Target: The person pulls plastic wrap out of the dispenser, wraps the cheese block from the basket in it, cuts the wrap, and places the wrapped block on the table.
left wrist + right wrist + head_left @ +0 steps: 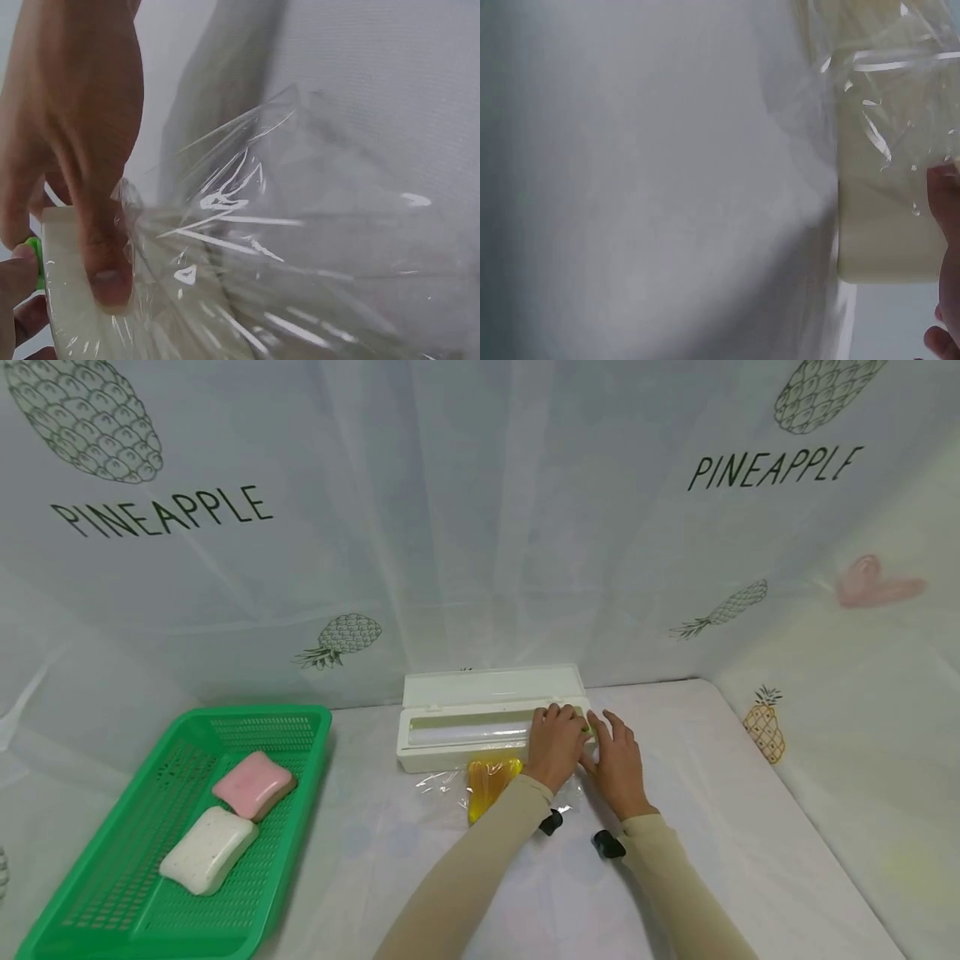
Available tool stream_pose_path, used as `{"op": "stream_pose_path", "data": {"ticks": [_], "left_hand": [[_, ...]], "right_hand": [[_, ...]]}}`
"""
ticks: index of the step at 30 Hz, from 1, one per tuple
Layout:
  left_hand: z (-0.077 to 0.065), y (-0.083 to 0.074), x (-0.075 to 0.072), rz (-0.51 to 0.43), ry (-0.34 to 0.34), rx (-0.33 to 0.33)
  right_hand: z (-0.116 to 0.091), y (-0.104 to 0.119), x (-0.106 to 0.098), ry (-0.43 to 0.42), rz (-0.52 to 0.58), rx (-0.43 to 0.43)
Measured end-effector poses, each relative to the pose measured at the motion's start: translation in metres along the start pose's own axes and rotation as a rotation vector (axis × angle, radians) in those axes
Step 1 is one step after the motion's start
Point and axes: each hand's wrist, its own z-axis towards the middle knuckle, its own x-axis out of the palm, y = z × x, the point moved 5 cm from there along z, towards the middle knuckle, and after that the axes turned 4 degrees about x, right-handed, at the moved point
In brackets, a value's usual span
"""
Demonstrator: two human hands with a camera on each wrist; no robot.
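Note:
A white cling film dispenser (435, 760) stands near the back of the table, its lid (491, 687) raised and a film roll (465, 732) inside. Clear film (247, 225) hangs over its front and lies across a yellow soap bar (487, 785). My left hand (557, 747) grips the dispenser towards its right end, thumb on the film-covered front. At that end, a small green piece (37, 266) shows by the fingertips. My right hand (618, 768) curves round the right end, thumb on the front; its other fingers are partly hidden.
A green basket (300, 810) at the left holds a pink soap bar (251, 781) and a white soap bar (206, 847). Behind the table hangs a pineapple-print curtain (480, 527). Black wrist cameras (607, 845) sit below both hands.

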Motion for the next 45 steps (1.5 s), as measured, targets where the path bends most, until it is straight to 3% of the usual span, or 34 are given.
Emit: {"op": "stream_pose_path", "data": {"ticks": [7,19,26,31,38,45], "left_hand": [[-0.001,0.003,0.000,0.001,-0.037,0.011],[-0.003,0.008,0.000,0.043,-0.007,0.053],[-0.007,0.012,-0.001,0.056,-0.028,0.075],[-0.007,0.016,-0.001,0.042,-0.046,0.073],[-0.009,0.020,-0.005,0.016,-0.003,0.055],[-0.012,0.023,-0.004,0.019,-0.026,0.057]], "right_hand": [[0.001,-0.004,0.002,-0.005,0.004,-0.006],[-0.003,-0.010,0.000,0.022,-0.041,0.029],[-0.004,-0.012,-0.002,0.031,-0.036,0.038],[-0.003,-0.012,-0.002,0.028,-0.032,0.036],[-0.002,-0.011,-0.003,0.006,-0.039,0.016],[-0.002,-0.008,-0.005,0.022,-0.048,0.026]]}}
